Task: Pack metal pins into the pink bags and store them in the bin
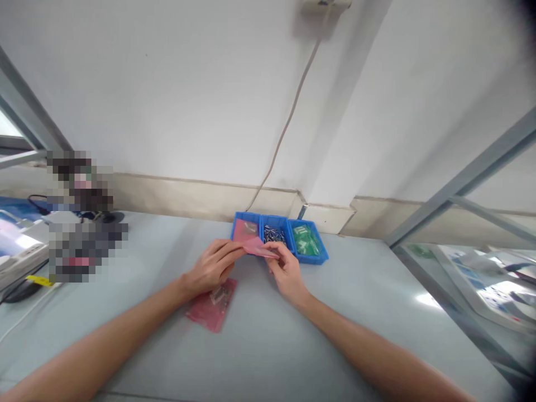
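Both my hands hold one small pink plastic bag [258, 247] between them, just in front of the blue bins. My left hand [211, 267] pinches its left edge and my right hand [286, 271] pinches its right edge. A second pink bag [211, 310] with a small part inside lies flat on the table under my left wrist. Behind my hands stand three joined blue bins: the left bin [245, 227] holds pink bags, the middle bin [274, 233] holds small dark metal parts, the right bin [309, 242] holds green pieces.
The pale grey table [259, 346] ends at a white wall, where a cable [288, 120] hangs down. Blurred equipment and a black cable sit at the far left [25, 262]. A metal frame [460, 184] and glossy sheets stand on the right.
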A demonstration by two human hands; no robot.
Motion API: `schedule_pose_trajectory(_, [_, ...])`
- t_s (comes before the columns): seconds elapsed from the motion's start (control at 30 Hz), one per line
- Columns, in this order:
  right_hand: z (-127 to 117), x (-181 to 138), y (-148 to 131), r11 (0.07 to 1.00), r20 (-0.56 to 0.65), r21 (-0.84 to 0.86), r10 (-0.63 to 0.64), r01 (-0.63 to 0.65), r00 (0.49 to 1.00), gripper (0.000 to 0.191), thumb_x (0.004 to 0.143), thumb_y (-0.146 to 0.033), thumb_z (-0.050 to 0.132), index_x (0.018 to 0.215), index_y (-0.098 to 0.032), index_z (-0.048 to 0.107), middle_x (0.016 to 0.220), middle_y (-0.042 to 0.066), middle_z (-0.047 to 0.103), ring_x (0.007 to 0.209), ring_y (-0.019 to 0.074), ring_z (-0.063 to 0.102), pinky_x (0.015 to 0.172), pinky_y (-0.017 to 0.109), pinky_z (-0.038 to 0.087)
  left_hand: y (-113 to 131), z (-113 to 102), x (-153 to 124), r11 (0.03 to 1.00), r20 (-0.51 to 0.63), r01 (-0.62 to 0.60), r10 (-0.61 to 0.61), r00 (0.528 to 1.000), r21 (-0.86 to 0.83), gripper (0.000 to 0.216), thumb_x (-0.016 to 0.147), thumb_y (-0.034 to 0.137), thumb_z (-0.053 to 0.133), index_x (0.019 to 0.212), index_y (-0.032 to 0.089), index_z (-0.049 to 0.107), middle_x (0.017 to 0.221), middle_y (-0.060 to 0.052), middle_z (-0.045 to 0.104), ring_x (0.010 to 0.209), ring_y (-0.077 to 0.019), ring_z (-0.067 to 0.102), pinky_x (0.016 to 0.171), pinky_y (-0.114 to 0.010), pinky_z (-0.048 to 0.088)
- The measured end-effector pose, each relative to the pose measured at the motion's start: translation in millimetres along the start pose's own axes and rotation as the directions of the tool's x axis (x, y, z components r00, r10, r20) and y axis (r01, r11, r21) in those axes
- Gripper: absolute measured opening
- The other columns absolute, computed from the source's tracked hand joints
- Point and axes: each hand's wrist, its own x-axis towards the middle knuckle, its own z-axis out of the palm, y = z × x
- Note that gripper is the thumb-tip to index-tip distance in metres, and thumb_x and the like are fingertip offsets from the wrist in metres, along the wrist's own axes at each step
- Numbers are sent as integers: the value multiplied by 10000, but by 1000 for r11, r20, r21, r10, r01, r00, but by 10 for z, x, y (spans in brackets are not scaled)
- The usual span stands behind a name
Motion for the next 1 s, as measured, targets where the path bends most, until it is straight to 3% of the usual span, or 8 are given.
schedule_pose_trajectory(0.23, [-4,-10,58,1000,-14,3,-11,11,1000,310,993,-557,668,1021,-251,623,747,-40,450,572,134,409,476,250,364,-20,103,-58,999,39,35,-35,999,3,593,1030,-10,458,1570,227,520,1358,-117,707,1303,-262,609,1106,-461,522])
schedule_pose_trajectory(0.53, [29,-42,40,994,21,100,44,-46,999,329,992,-570,672,1027,-263,561,678,-78,459,465,93,394,392,216,317,-50,113,-42,998,39,65,-65,997,-10,604,1042,10,494,1594,256,492,1336,-114,695,1305,-245,602,1135,-449,516])
schedule_pose_trajectory(0.67, [42,-24,50,989,32,139,52,-56,998,429,973,-553,709,1251,-281,530,827,-47,584,452,70,387,375,213,326,-33,64,8,998,31,54,-54,998,8,575,1034,25,518,1553,273,536,1275,-101,679,1247,-236,609,1106,-441,526])
schedule_pose_trajectory(0.83, [31,-24,6,989,72,140,34,-44,997,619,987,-479,725,1508,-315,433,797,-62,545,469,79,399,388,210,330,-17,25,39,998,-6,61,-61,998,1,508,983,-15,544,1380,275,669,1256,-97,630,1213,-229,612,1062,-435,540])
schedule_pose_trajectory(0.9, [17,-38,-3,994,83,104,9,-17,996,492,1002,-451,708,1431,-309,513,785,-58,545,474,83,413,400,214,338,-14,22,39,997,-4,76,-76,997,-7,479,965,-24,562,1313,273,702,1302,-103,619,1266,-247,585,1078,-451,529])
schedule_pose_trajectory(1.0, [-4,-67,12,999,93,51,-10,5,996,207,1055,-440,602,1128,-257,665,791,-26,579,481,91,438,414,229,357,8,26,50,994,0,101,-101,995,-50,473,957,-45,533,1268,263,711,1320,-93,651,1280,-253,573,1097,-466,509])
